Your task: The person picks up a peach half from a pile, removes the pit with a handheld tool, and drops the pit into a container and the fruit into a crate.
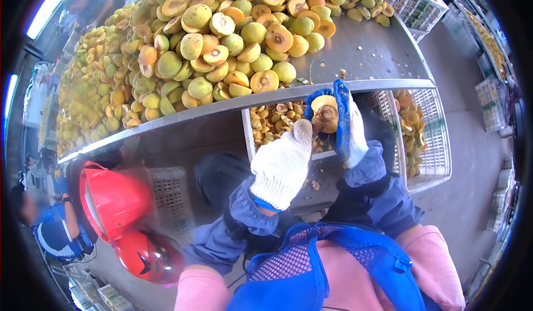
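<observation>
My right hand [351, 125], in a white glove with a blue coated palm, grips a yellow peach half [324, 111] with its cut face up. From the left, my left hand [283, 164], in a white knitted glove, reaches onto the fruit with its fingers closed. Something brown at those fingertips presses at the middle of the cut face; whether it is a tool or stained glove fingers cannot be made out. Both hands are just in front of the metal table's edge [244, 95], above a crate [249, 139] holding small brownish-yellow pieces.
Halved peaches [222, 44] are heaped on the metal table. A white crate [438, 139] with more fruit stands at right. At left are a red bucket [114, 200], a glossy red object [147, 258] and a pale crate [169, 194]. Another person [61, 228] is at far left.
</observation>
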Demonstrator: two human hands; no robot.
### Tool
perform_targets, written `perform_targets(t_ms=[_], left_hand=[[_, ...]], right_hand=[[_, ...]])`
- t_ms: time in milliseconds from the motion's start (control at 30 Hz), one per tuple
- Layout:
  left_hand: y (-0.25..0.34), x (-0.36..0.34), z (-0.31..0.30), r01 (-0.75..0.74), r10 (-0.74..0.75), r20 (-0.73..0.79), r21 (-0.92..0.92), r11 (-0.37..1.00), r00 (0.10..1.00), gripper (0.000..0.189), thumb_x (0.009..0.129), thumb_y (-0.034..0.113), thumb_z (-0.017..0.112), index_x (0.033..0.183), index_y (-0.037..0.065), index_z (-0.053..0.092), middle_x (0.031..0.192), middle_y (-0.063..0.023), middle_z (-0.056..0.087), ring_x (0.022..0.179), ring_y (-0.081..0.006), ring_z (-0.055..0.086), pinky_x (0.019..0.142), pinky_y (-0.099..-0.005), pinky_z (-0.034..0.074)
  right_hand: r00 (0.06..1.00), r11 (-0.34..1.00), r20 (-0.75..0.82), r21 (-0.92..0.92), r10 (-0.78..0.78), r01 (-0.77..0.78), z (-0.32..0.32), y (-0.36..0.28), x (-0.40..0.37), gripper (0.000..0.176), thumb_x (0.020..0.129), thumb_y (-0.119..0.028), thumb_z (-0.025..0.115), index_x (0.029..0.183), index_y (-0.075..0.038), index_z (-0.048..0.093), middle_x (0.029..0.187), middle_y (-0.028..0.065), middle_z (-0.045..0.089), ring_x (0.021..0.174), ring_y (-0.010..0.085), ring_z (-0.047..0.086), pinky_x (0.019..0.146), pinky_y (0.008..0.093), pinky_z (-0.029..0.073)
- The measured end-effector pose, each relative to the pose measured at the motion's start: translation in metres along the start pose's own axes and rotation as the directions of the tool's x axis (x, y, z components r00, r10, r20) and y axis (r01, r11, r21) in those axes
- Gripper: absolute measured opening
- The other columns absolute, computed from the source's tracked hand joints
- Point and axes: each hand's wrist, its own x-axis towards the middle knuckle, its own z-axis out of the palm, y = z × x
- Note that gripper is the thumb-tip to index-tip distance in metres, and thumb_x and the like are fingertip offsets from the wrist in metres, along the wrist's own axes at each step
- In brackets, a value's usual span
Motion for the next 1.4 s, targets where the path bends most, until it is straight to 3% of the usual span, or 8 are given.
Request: perform_targets(t_ms=[133, 233, 533, 667, 767, 933, 1067, 1400], left_hand=[[-0.010, 0.008, -0.008, -0.017, 0.034, 0.095, -0.171, 0.985, 0.995, 0.036, 0.080, 0.022, 0.065, 0.112, 0.006, 0.061, 0.072, -0.0074, 0.059, 0.059, -0.0260, 0.062, 0.049, -0.0371, 0.049], [-0.019, 0.005, -0.008, -0.121, 0.162, 0.133, -0.270, 0.955, 0.978, 0.030, 0.079, 0.009, 0.059, 0.109, 0.004, 0.062, 0.076, -0.0093, 0.059, 0.063, -0.0230, 0.058, 0.052, -0.0365, 0.046], [-0.024, 0.024, 0.029, 0.522, -0.028, 0.555, -0.762, 0.383, 0.832, 0.031, 0.089, 0.016, 0.059, 0.115, 0.001, 0.050, 0.075, -0.0110, 0.058, 0.063, -0.0191, 0.057, 0.058, -0.0325, 0.048], [-0.012, 0.027, 0.027, 0.624, -0.179, 0.614, -0.781, 0.001, 0.769, 0.032, 0.089, 0.015, 0.061, 0.114, -0.001, 0.051, 0.079, -0.0185, 0.062, 0.067, -0.0328, 0.063, 0.059, -0.0374, 0.049], [0.004, 0.025, 0.031, 0.704, -0.007, 0.721, -0.678, -0.210, 0.693, 0.037, 0.092, 0.015, 0.057, 0.126, 0.002, 0.049, 0.090, -0.0029, 0.057, 0.074, -0.0089, 0.054, 0.063, -0.0242, 0.046], [0.019, 0.009, 0.038, 0.336, -0.104, 0.327, -0.815, 0.472, 0.939, 0.044, 0.093, 0.018, 0.057, 0.130, -0.004, 0.046, 0.101, -0.0079, 0.061, 0.090, -0.0204, 0.060, 0.079, -0.0316, 0.050], [-0.003, 0.018, 0.014, 0.742, 0.197, 0.739, -0.543, -0.393, 0.644, 0.041, 0.093, 0.020, 0.059, 0.127, 0.000, 0.048, 0.088, -0.0041, 0.060, 0.073, -0.0143, 0.059, 0.062, -0.0273, 0.050], [0.000, 0.011, -0.003, 0.587, 0.322, 0.820, -0.022, -0.809, 0.474, 0.030, 0.089, 0.015, 0.063, 0.113, 0.007, 0.049, 0.072, 0.0026, 0.050, 0.050, -0.0063, 0.047, 0.044, -0.0206, 0.041]], right_hand=[[0.950, 0.769, 0.237, -0.562, -0.201, 0.303, -0.061, 0.035, 0.036, 0.037, 0.098, -0.025, 0.052, 0.125, 0.000, 0.053, 0.109, 0.0167, 0.058, 0.092, 0.0269, 0.061, 0.080, 0.0345, 0.051], [0.733, 0.046, 0.675, -0.732, -0.086, 0.679, -0.053, -0.012, 0.034, 0.043, 0.096, -0.015, 0.051, 0.136, -0.003, 0.044, 0.121, 0.0203, 0.049, 0.105, 0.0312, 0.056, 0.089, 0.0369, 0.048], [0.806, 0.778, 0.349, -0.594, 0.479, -0.205, -0.030, -0.060, 0.051, 0.053, 0.098, -0.053, 0.046, 0.112, -0.004, 0.062, 0.099, 0.0078, 0.066, 0.086, 0.0162, 0.063, 0.075, 0.0337, 0.052], [0.966, 0.957, 0.119, -0.152, -0.230, 0.247, -0.022, -0.004, 0.032, 0.036, 0.103, -0.028, 0.043, 0.116, 0.001, 0.060, 0.110, 0.0095, 0.066, 0.101, 0.0160, 0.062, 0.089, 0.0291, 0.050], [0.950, 0.947, 0.061, -0.076, -0.307, 0.311, -0.003, 0.013, 0.021, 0.036, 0.102, -0.028, 0.047, 0.110, 0.002, 0.064, 0.106, 0.0103, 0.067, 0.096, 0.0160, 0.064, 0.088, 0.0301, 0.050], [0.983, 0.983, 0.001, 0.021, -0.184, 0.184, -0.003, 0.022, 0.022, 0.043, 0.100, -0.033, 0.051, 0.089, 0.005, 0.067, 0.080, 0.0135, 0.069, 0.068, 0.0188, 0.065, 0.065, 0.0291, 0.053], [0.999, 0.993, -0.005, 0.106, -0.045, 0.046, 0.002, 0.012, 0.018, 0.043, 0.097, -0.035, 0.055, 0.083, 0.004, 0.065, 0.076, 0.0167, 0.067, 0.058, 0.0228, 0.064, 0.052, 0.0316, 0.052], [0.988, 0.989, 0.086, -0.066, -0.126, 0.132, 0.007, 0.008, -0.011, 0.038, 0.099, -0.036, 0.050, 0.092, 0.000, 0.062, 0.078, 0.0131, 0.065, 0.064, 0.0223, 0.064, 0.056, 0.0317, 0.053]])
